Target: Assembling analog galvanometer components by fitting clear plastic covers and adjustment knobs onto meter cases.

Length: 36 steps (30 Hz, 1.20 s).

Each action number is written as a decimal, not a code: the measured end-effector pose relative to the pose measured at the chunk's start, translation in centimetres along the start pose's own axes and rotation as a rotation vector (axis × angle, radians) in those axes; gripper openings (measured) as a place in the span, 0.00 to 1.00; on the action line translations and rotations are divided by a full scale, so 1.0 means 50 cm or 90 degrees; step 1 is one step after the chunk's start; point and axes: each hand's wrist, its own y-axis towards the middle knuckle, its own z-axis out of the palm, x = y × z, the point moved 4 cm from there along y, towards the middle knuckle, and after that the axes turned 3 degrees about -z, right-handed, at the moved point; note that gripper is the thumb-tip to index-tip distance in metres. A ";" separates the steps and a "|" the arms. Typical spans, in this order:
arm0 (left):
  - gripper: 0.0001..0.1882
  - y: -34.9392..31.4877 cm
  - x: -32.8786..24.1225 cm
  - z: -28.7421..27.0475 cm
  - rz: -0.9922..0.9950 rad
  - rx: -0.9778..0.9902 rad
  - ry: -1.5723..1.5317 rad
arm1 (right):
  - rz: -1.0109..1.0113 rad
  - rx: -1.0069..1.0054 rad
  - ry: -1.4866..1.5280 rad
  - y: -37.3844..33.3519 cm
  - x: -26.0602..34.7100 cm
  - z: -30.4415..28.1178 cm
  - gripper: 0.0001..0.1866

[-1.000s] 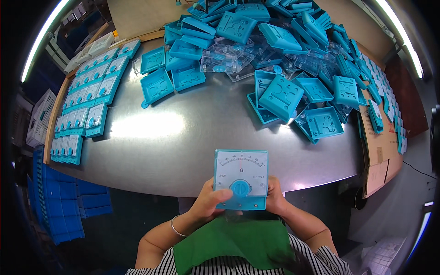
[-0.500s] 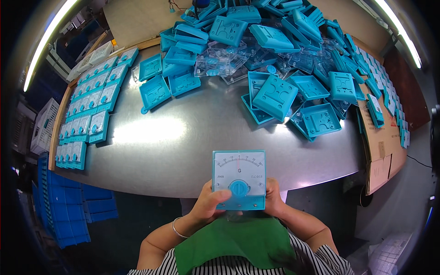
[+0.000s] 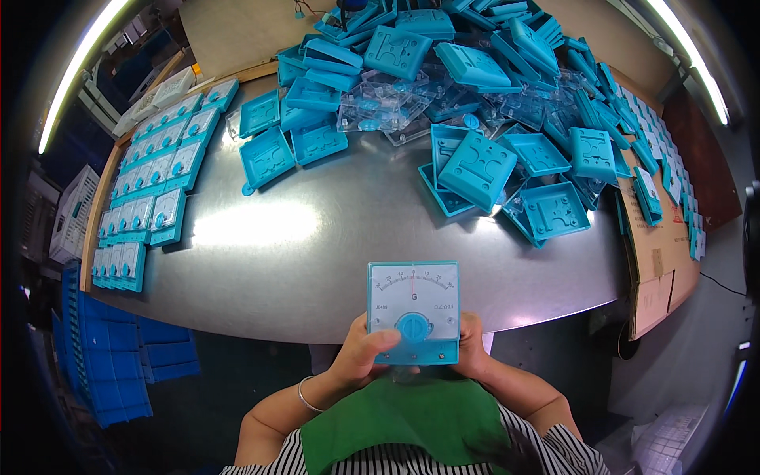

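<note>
Teal analog meter (image 3: 414, 311) held upright at near table edge (image 3: 317, 317), gripped by left hand (image 3: 366, 354) and right hand (image 3: 473, 354); apparently face inspection; next, likely careful placement among finished meter rows (image 3: 150, 198).

Heaped teal casings (image 3: 479, 162), rows of finished meters (image 3: 150, 190), blue crates (image 3: 119, 372)

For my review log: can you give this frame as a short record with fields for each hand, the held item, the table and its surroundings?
left hand: grips the lower left of the panel meter, thumb toward its knob
right hand: holds its right edge
panel meter: teal, square, white dial face up
table: bare metal, glare patch
far side: heap of teal housings and clear covers
left edge: rows of finished meters
</note>
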 end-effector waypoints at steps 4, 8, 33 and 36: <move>0.32 0.007 -0.004 -0.003 0.003 0.003 -0.005 | 0.013 0.003 0.006 0.010 0.001 -0.004 0.09; 0.34 0.006 -0.009 -0.020 0.015 0.031 0.000 | 0.139 0.007 0.002 0.023 0.019 -0.015 0.12; 0.57 0.052 -0.086 -0.030 0.365 -0.047 0.132 | 0.063 -0.022 -0.807 0.312 0.124 -0.266 0.51; 0.57 0.038 -0.091 -0.052 0.385 -0.056 0.127 | -0.027 -0.063 -0.822 0.252 0.160 -0.217 0.50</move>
